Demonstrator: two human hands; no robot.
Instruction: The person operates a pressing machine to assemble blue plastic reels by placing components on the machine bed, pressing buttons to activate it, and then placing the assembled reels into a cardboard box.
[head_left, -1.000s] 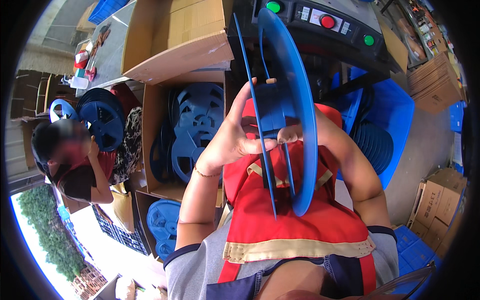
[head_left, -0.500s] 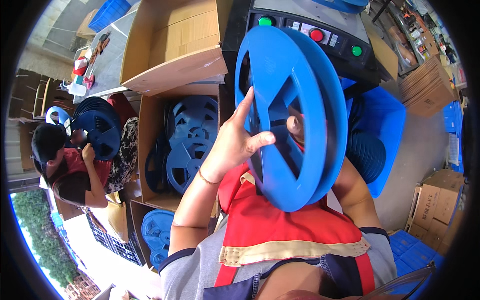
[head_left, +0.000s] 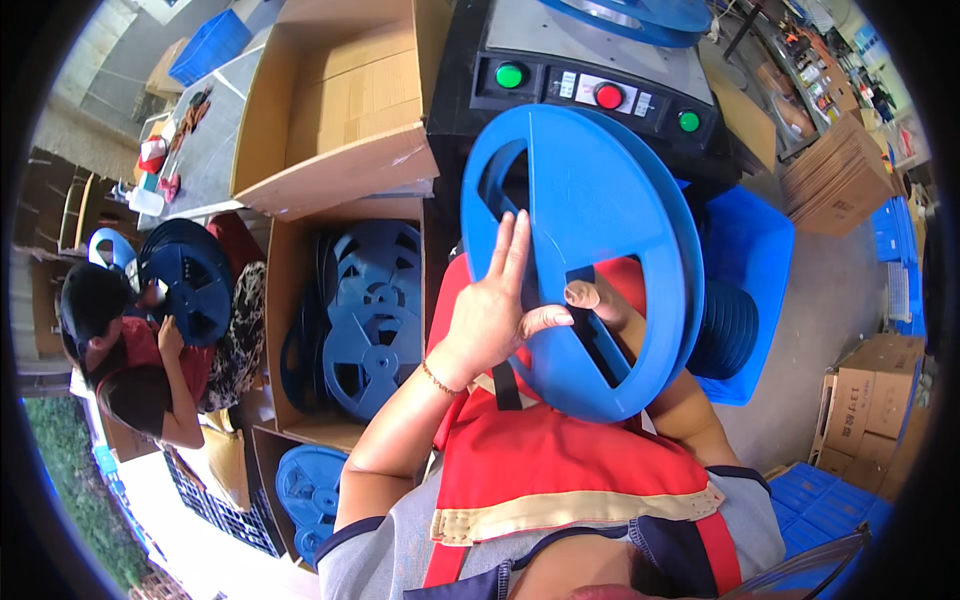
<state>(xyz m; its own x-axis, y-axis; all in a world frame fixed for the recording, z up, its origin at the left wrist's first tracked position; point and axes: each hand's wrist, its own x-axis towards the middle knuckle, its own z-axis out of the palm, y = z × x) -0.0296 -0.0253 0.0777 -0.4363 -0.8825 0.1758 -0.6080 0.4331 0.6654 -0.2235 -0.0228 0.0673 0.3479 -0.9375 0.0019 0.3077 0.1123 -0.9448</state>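
I hold a large blue plastic reel (head_left: 600,190) upright in front of my chest, its flat face turned toward me. My left hand (head_left: 492,315) lies flat against the reel's left side, fingers stretched upward and thumb pointing at the hub. My right hand (head_left: 592,298) is mostly hidden behind the reel. Only its thumb and a bit of finger show through the hub opening, gripping there. My red apron is below the reel.
A cardboard box (head_left: 290,300) on my left holds several blue reels, with an open empty box (head_left: 330,120) above it. Ahead is a black machine (head_left: 600,95) with green and red buttons. A blue crate (head_left: 755,260) stands on the right. Another person (head_left: 130,350) at the left handles a reel.
The reel has turned from edge-on to face-on toward me and tilted right. My left hand has slid flat onto its face, and my right thumb now shows at the hub.
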